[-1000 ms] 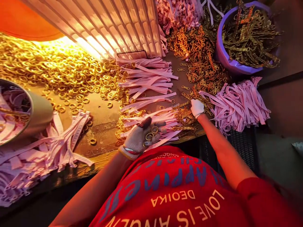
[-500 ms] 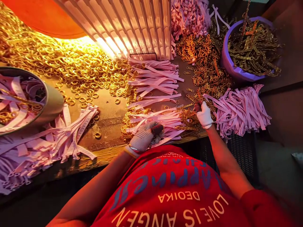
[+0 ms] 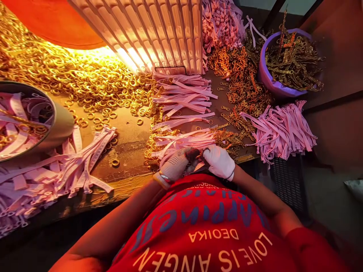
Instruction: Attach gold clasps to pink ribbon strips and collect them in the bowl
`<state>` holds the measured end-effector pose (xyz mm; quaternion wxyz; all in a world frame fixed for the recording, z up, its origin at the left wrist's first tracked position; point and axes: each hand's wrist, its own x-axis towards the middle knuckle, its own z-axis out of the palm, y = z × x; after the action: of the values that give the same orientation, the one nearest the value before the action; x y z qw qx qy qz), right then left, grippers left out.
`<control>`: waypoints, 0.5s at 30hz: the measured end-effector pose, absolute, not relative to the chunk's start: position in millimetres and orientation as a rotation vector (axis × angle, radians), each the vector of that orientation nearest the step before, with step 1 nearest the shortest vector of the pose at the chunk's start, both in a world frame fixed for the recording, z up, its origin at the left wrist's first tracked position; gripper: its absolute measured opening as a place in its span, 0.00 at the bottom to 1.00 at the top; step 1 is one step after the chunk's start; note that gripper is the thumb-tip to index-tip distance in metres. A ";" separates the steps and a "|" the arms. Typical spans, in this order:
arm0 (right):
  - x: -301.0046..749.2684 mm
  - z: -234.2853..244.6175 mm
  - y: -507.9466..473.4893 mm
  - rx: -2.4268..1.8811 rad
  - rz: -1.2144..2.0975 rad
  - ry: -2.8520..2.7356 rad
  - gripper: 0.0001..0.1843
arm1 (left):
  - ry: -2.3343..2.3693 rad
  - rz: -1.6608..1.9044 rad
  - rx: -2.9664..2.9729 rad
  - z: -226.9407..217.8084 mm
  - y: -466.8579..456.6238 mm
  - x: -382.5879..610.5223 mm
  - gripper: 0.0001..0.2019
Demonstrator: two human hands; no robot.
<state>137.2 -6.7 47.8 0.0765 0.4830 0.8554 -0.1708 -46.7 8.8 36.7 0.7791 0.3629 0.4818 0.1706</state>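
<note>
Both hands wear white work gloves with dark fingertips and meet close to the body at the table's front edge. My left hand (image 3: 179, 164) is closed, its fingers curled in; what it grips is hidden. Beside it my right hand (image 3: 218, 160) is closed in a pinch, and the small thing between its fingertips cannot be made out. Just beyond the hands lie pink straps (image 3: 184, 138) with gold rings at their ends. Gold chain pieces (image 3: 236, 141) are heaped to the right of them, near my right hand.
Gold rings (image 3: 99, 83) cover the left and back. A bucket of straps (image 3: 64, 122) stands at left, above loose straps (image 3: 79, 166). A ribbed pale panel (image 3: 170, 37) rises at the back. A purple tub (image 3: 265, 64) of chains and a strap pile (image 3: 283, 132) are at right.
My right hand has moved left from the gold chain pieces to meet my left hand. The left hand has shifted only slightly, and the view has turned a little.
</note>
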 end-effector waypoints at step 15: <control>131.0 34.0 -13.5 2.164 -1.196 2.104 0.11 | 1.078 0.326 0.667 22.4 29.2 -28.4 0.19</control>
<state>131.0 -13.5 34.0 -0.0525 0.6658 0.6471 -0.3678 -28.4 29.2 22.4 0.7935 0.3101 0.5011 0.1518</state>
